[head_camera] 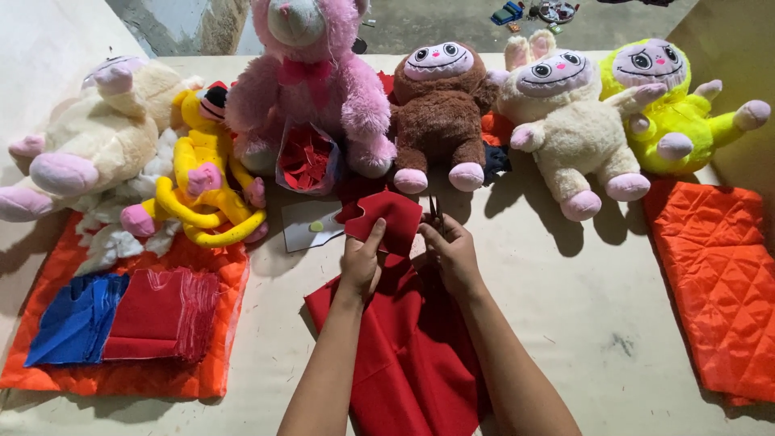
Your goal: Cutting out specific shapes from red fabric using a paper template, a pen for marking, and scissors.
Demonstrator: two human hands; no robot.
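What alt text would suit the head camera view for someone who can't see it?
Left hand holds up a red fabric piece while the right hand cuts it with scissors, above red cloth on a table. Plush toys line the far edge.

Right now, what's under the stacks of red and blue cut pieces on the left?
The red stack and blue stack lie on an orange quilted sheet, which rests on the table. Whatever lies beneath the stacks themselves is covered.
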